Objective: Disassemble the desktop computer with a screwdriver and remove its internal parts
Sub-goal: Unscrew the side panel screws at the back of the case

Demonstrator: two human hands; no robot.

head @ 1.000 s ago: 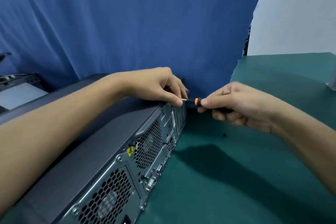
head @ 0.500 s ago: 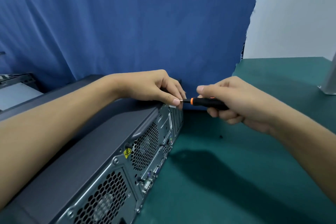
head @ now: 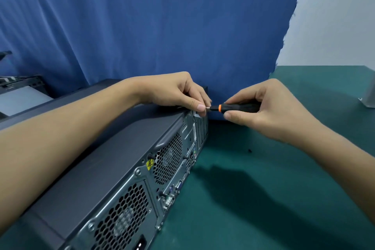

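Note:
A grey desktop computer [head: 113, 160] lies flat on the green table [head: 263, 199], its rear panel with fan grilles and ports facing right. My left hand [head: 176, 92] rests on the case's far top corner, its thumb and fingers pinching the metal shaft of the screwdriver at the panel's top edge. My right hand [head: 267, 107] grips the black handle of the screwdriver [head: 237, 107], which has an orange collar and lies level, pointing left at that corner. The tip is hidden behind my left fingers.
A blue cloth [head: 162, 26] hangs right behind the computer. A small dark speck, maybe a screw [head: 249, 150], lies on the green table. A grey metal piece [head: 368, 95] stands at the right edge, and a dark frame with a white panel [head: 22, 95] sits far left.
My right hand has slid back along the handle, showing more of the black grip and orange collar. My left hand has stayed at the case corner.

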